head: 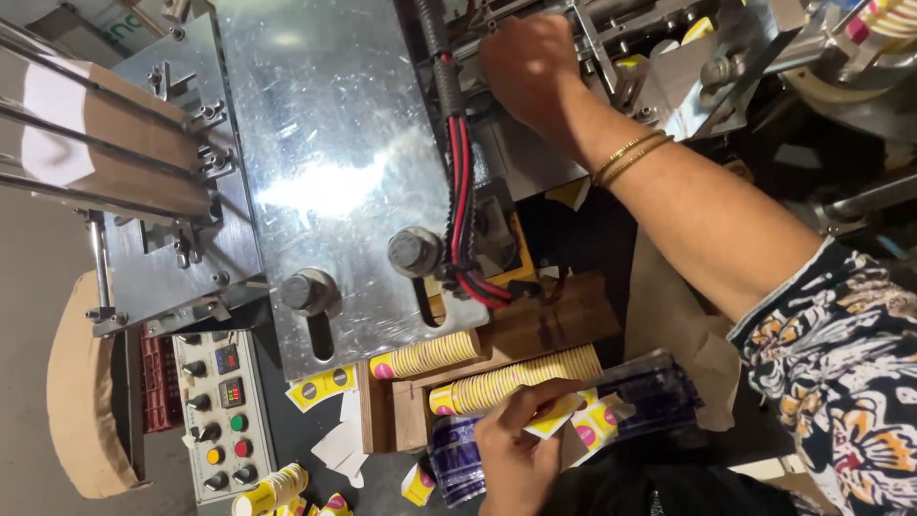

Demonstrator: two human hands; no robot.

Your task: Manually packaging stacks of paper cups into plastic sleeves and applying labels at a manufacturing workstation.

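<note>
While reaching upper centre, right hand (530, 67) curled into machine (334, 172), grip unclear; left hand (516, 449) pinching yellow cup stack (516, 377) lower centre; probably feeding, next needing steady alignment.

Hands (516, 454) at cup machine (334, 172)

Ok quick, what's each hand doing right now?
Left hand: closed on a flat yellow cup blank.
Right hand: reaching into the machine; its grip cannot be told.
</note>
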